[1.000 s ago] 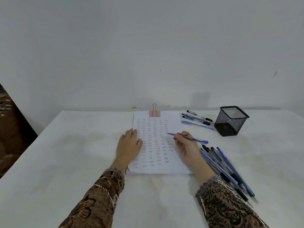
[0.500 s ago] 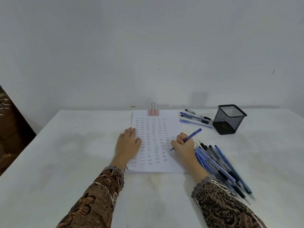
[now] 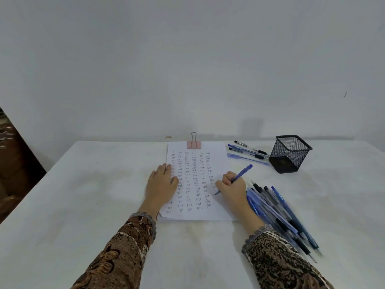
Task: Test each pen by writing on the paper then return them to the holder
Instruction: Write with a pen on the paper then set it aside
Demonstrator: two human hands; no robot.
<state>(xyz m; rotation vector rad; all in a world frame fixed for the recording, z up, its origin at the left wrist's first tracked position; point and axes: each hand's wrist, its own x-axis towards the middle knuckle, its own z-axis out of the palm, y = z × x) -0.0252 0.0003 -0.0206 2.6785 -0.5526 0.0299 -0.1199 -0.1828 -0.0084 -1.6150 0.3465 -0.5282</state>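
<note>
On the table [image 3: 104, 205], right hand [image 3: 232, 187] grips pen [image 3: 242, 174] on paper [image 3: 216, 163].

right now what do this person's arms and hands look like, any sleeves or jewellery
Both arms wear long patterned fabric sleeves in brown, tan and black swirls: the left sleeve looks warmer brown, the right sleeve darker and speckled. Each ends in a grey scalloped lace cuff. The left hand and right hand are bare: no gloves, no ring or watch showing.
</note>
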